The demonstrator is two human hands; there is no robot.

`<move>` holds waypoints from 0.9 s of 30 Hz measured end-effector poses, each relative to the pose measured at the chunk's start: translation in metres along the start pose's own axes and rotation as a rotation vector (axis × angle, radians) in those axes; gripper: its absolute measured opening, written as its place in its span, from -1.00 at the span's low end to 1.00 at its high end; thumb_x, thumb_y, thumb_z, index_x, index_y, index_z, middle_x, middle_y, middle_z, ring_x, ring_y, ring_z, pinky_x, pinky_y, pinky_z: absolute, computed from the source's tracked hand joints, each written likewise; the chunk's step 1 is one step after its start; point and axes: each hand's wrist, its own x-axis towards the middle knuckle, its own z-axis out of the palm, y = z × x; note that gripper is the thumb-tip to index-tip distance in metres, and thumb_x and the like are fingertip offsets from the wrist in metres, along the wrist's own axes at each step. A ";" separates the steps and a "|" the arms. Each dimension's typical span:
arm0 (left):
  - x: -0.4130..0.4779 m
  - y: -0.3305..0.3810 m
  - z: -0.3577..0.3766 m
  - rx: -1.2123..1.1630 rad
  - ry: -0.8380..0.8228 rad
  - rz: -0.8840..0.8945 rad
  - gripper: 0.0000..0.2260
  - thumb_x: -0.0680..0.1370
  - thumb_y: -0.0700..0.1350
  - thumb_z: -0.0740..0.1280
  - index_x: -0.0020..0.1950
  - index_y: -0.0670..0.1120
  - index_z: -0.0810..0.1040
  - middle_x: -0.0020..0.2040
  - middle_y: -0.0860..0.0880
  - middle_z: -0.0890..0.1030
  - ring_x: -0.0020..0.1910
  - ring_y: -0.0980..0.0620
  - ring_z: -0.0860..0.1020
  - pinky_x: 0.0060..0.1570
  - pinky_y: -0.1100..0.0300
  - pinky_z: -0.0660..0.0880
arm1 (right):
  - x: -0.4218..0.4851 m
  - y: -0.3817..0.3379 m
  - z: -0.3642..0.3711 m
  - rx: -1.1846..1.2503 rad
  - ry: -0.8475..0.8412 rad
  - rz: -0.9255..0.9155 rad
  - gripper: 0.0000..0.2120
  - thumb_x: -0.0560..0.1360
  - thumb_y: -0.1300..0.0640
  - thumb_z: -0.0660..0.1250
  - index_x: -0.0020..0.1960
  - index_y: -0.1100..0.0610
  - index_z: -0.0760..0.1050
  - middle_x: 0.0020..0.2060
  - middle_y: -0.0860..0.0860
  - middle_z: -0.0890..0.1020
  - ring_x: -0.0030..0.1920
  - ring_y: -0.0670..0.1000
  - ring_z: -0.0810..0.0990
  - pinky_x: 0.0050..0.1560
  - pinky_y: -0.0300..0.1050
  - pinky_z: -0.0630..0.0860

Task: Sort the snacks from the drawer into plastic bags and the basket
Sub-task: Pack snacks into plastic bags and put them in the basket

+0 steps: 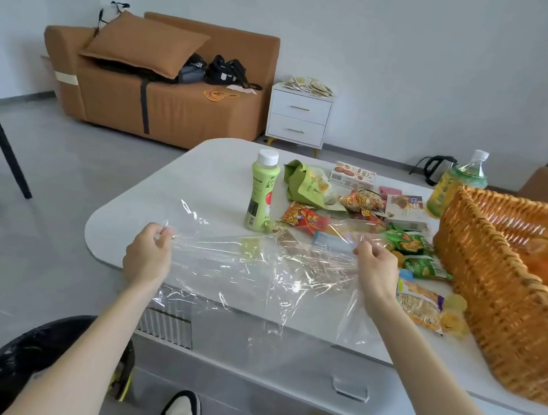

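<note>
Pinches clear plastic bag (258, 267) at either end with left hand (147, 254) and right hand (377, 271), fingers curled on the film. Holds it stretched crosswise above near edge of table (163, 200), long axis left to right. Finds snack packets (409, 244) heaped just beyond and rightward of right hand, beside basket (484, 285). Likely reaches them soonest with right hand

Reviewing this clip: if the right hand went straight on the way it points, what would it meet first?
Probably the blue packet just ahead of the right hand, seen through the bag it pinches; the red packet lies beyond. The hand's height above the table is unclear.
</note>
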 end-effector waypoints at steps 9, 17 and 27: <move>0.006 0.000 -0.001 0.131 0.075 -0.019 -0.75 0.65 -0.04 0.11 0.14 -0.17 0.47 0.14 -0.22 0.58 0.08 -0.29 0.51 -0.10 0.02 0.32 | 0.016 0.023 -0.046 -0.037 0.099 0.001 -0.73 0.58 0.17 0.12 -0.24 0.24 0.43 -0.44 0.11 0.39 -0.37 0.05 0.28 -0.33 -0.12 0.16; 0.009 0.019 0.000 -0.514 0.082 -0.361 -0.66 0.65 0.03 0.11 0.11 -0.16 0.57 -0.14 -0.12 0.55 -0.30 -0.13 0.52 -0.37 0.15 0.52 | 0.019 0.018 -0.035 0.386 -0.068 0.319 -0.81 0.61 0.18 0.12 -0.17 0.13 0.37 -0.36 0.02 0.31 -0.41 -0.04 0.27 -0.43 -0.21 0.27; -0.008 0.033 -0.047 -1.111 0.025 -0.533 -0.79 0.59 0.07 0.27 0.05 -0.05 0.55 -0.24 0.03 0.40 -0.37 0.12 0.42 -0.50 0.34 0.53 | -0.009 -0.001 0.013 0.408 -0.644 0.405 -0.78 0.56 0.37 0.19 0.16 0.25 0.51 -0.32 0.06 0.58 -0.43 -0.03 0.53 -0.36 -0.20 0.59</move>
